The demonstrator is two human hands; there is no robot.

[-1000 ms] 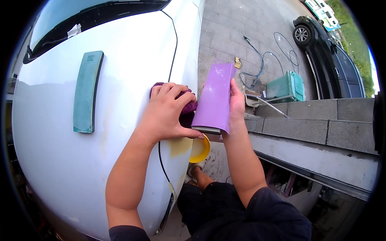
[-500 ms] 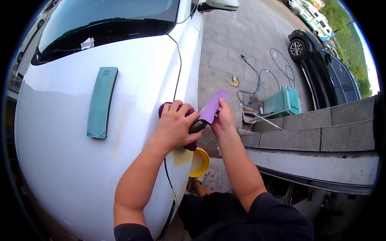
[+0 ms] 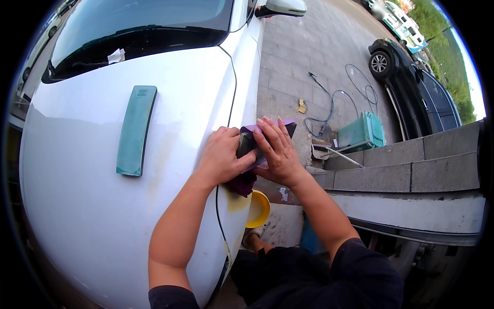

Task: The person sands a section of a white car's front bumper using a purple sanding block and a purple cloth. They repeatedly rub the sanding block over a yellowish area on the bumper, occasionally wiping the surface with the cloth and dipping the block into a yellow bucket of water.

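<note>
My left hand point(image 3: 221, 157), at the hood's edge, is closed round the near end of a black sanding block point(image 3: 244, 146). A purple sheet of sandpaper point(image 3: 251, 128) lies around the block, partly hidden by my fingers. My right hand point(image 3: 280, 154) presses over the sheet and block, its fingers long across the top and its thumb underneath. Below both hands a dark maroon cloth point(image 3: 241, 184) rests on the white car's hood point(image 3: 92, 206). Left of my hands, a long teal sanding board point(image 3: 136, 131) lies on the hood. Yellowish patches point(image 3: 237, 204) mark the paint.
A yellow bucket point(image 3: 259, 210) stands by my feet, below the car's edge. To the right are a low grey block wall point(image 3: 381, 177), a teal bin point(image 3: 363, 131) and a blue hose point(image 3: 329, 113) on the paving. A black car point(image 3: 417, 87) is parked beyond.
The purple sandpaper, previously sticking out to the right in my right hand, is now folded against the block. My right hand has moved left and laid its fingers over it.
</note>
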